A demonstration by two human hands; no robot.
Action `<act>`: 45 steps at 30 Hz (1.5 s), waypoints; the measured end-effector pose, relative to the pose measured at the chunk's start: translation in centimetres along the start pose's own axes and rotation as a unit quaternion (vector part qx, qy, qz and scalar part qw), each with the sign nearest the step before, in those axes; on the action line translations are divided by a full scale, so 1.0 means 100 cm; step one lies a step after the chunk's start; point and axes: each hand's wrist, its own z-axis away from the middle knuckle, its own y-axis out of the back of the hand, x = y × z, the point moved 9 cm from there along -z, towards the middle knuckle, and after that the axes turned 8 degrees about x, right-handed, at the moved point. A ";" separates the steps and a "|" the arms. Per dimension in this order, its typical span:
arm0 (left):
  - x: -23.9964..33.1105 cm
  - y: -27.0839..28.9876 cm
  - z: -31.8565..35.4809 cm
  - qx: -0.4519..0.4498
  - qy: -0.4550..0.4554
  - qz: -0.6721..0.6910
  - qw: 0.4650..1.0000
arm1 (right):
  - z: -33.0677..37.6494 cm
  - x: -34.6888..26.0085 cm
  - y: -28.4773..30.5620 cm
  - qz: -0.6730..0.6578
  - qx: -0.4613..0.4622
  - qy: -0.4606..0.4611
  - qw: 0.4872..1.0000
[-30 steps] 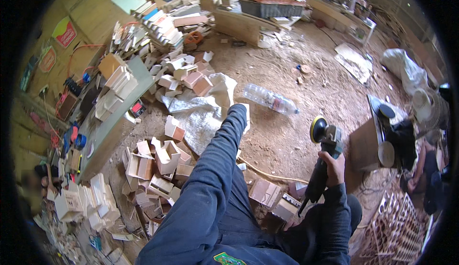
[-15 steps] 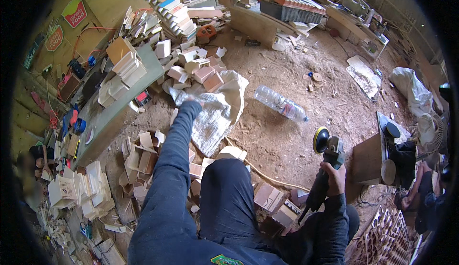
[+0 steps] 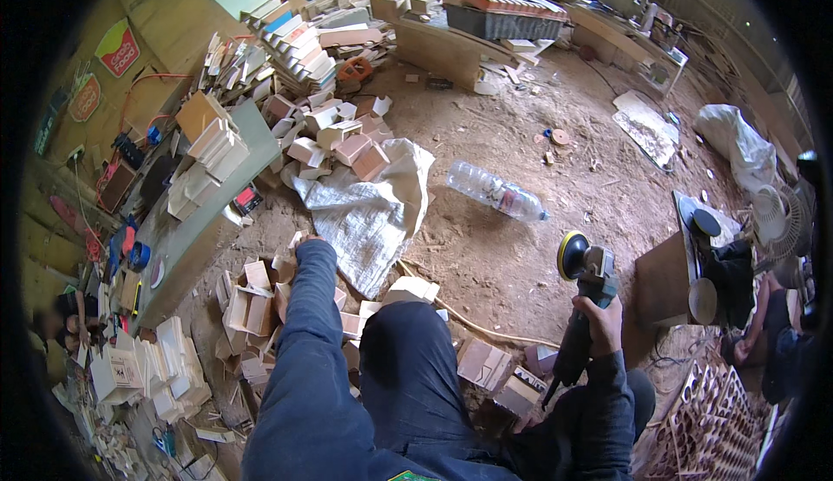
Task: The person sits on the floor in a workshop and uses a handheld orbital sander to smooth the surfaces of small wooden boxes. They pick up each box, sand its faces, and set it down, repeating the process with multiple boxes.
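My right hand is wrapped around the dark body of an angle grinder. Its round pad with a yellow rim tilts up and to the left, above the dirt floor. My left arm reaches forward and down, and only a sliver of my left hand shows past the sleeve; its fingers are hidden. That hand is beside a pile of small wooden boxes and the left edge of a crumpled white woven sack. More wooden boxes lie at the sack's far side.
A clear plastic bottle lies on the dusty floor ahead. A yellowish cord runs past my knee. On the right stand a wooden box table and a fan. A long board bearing wooden pieces is on the left.
My left hand has drawn back from the top of the sack toward the near box pile. The sack lies slightly rearranged. My right hand keeps the grinder at nearly the same place.
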 end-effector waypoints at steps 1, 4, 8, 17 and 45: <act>-0.002 0.008 -0.003 0.034 -0.021 -0.071 0.997 | 0.003 -0.005 0.001 -0.006 -0.008 0.020 1.000; -0.012 0.004 -0.023 0.066 -0.045 0.007 0.997 | 0.006 -0.013 0.002 0.004 -0.012 0.033 0.999; -0.004 -0.022 -0.060 0.029 -0.129 -0.002 0.991 | 0.010 -0.022 0.001 0.009 0.002 0.059 0.998; -0.022 0.012 -0.023 0.092 -0.085 0.032 0.992 | 0.012 -0.029 -0.001 0.001 0.029 0.077 0.997; -0.020 -0.018 -0.020 0.032 -0.006 0.269 0.963 | 0.031 -0.044 0.012 0.020 0.044 0.090 0.995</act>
